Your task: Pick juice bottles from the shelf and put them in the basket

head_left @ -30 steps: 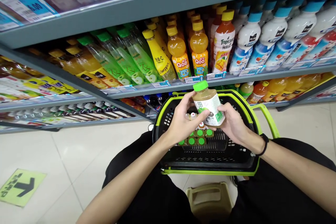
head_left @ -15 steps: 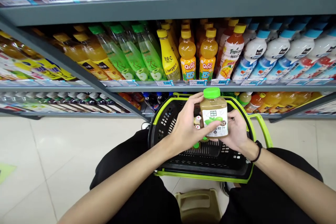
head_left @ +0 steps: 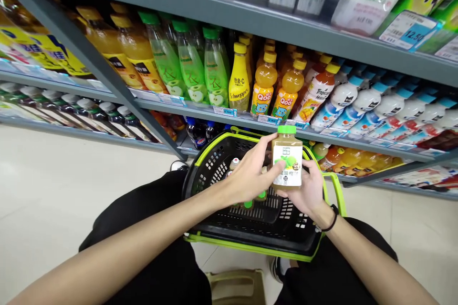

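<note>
Head view: looks down past a person's two bare forearms to a shopping basket on the lap and up at drink shelves in a shop aisle.
Juice bottle (head_left: 286, 158): squat, cloudy tan juice, green cap, white label with a green fruit picture; held upright above the basket, label toward the camera.
Left hand (head_left: 250, 174): fingers curled round the bottle's left side, thumb on its front edge, gripping it.
Right hand (head_left: 307, 193): cupped under and behind the bottle's right side, closed on it; a black band sits at the wrist.
Shopping basket (head_left: 250, 240): black plastic with lime-green rim and handles, resting across the person's black-clad legs, directly under both hands.
Small bottles in basket (head_left: 234, 163): a few caps, white and green, show beneath the left hand; their number cannot be told, since the hand covers most of them.
Middle shelf (head_left: 229, 110): grey metal, price tags along its edge, just behind the basket.
Green apple drink bottles (head_left: 193, 64): tall, clear green, standing on the shelf's left part.
Schweppes bottle (head_left: 239, 78): yellow, just right of the green ones.
Qoo bottles (head_left: 263, 86): orange, beside the Schweppes bottle.
Tropicana bottle (head_left: 317, 93): orange with yellow cap, right of the Qoo bottles.
White bottles with blue caps (head_left: 365, 102): a row running off to the right.
Floor (head_left: 53, 181): pale tiles, left of the legs.
</note>
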`<state>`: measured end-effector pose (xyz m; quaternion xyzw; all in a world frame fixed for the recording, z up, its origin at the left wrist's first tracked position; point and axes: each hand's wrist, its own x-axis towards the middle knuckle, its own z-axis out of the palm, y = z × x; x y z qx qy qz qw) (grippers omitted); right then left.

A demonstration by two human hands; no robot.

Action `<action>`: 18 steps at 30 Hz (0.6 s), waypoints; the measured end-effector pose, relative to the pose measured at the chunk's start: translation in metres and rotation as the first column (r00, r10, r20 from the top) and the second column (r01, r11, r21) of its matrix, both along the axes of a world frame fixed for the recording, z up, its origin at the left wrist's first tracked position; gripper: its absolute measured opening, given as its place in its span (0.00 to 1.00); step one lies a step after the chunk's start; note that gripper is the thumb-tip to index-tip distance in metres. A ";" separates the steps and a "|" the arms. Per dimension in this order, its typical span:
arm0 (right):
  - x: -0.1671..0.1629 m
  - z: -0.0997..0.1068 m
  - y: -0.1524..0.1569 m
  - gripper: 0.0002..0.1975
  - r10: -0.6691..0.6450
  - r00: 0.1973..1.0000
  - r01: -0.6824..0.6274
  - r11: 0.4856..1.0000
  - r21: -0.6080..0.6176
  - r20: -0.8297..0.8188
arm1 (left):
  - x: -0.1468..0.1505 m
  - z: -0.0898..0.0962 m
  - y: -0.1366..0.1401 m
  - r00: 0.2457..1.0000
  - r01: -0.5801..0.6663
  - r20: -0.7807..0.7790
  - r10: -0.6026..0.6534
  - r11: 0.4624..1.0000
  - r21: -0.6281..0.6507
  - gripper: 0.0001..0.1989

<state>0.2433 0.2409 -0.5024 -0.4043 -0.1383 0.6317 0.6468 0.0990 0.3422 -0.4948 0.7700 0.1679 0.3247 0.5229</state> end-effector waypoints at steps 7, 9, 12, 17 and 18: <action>-0.002 -0.012 0.002 0.20 -0.088 0.959 0.077 0.996 0.051 0.268 | -0.003 -0.003 0.006 0.990 -0.067 -0.130 0.052 0.991 -0.115 0.36; 0.000 -0.019 0.001 0.21 -0.109 0.921 0.081 0.993 0.092 0.375 | -0.004 -0.004 0.006 0.991 -0.070 -0.126 0.056 0.991 -0.114 0.39; 0.006 -0.028 0.000 0.24 -0.140 0.838 0.051 0.982 0.180 0.527 | -0.004 -0.004 0.006 0.997 -0.043 -0.070 0.036 0.994 -0.097 0.37; 0.012 -0.035 -0.002 0.24 -0.155 0.775 0.023 0.976 0.218 0.612 | -0.003 -0.007 0.009 1.000 -0.015 -0.025 0.012 0.993 -0.116 0.31; 0.012 -0.034 -0.002 0.25 -0.153 0.781 0.022 0.976 0.218 0.605 | -0.002 -0.007 0.009 1.000 -0.018 -0.021 0.016 0.994 -0.108 0.31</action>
